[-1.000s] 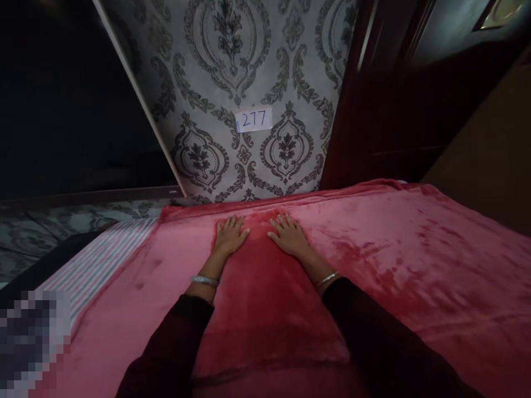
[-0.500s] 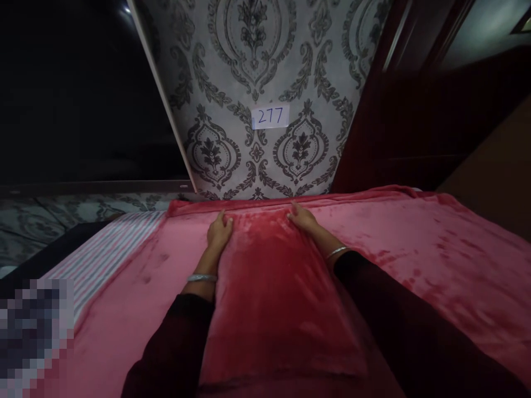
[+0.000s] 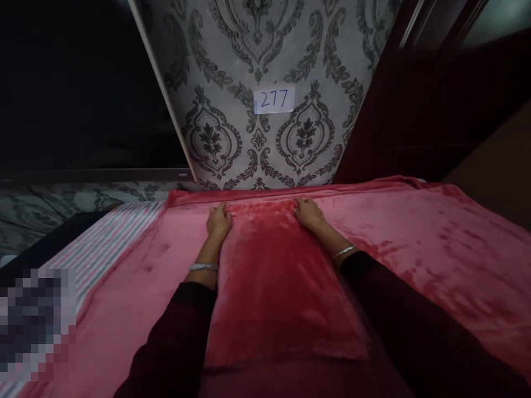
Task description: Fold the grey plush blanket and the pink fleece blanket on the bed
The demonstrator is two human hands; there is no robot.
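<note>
A red plush cloth (image 3: 274,276), folded into a long rectangle, lies over a larger pink plush blanket (image 3: 174,243). My left hand (image 3: 219,222) is at its far left corner, fingers bent and closed on the edge. At the far right corner, my right hand (image 3: 310,213) has its thumb and fingers drawn together on the cloth. Parts of the fingertips are hidden in the pile. The near edge of the cloth lies between my forearms.
Behind the bed stands a patterned wall with a paper label (image 3: 274,100) reading 277. A large dark screen (image 3: 83,88) hangs at left, and a dark red wooden door (image 3: 398,121) is at right. A striped sheet (image 3: 112,237) shows at the left edge, near a blurred patch.
The view has tipped slightly, so the wall and bed sit higher. My right hand has shifted a little to the right, and the fingers of both hands look more bent.
</note>
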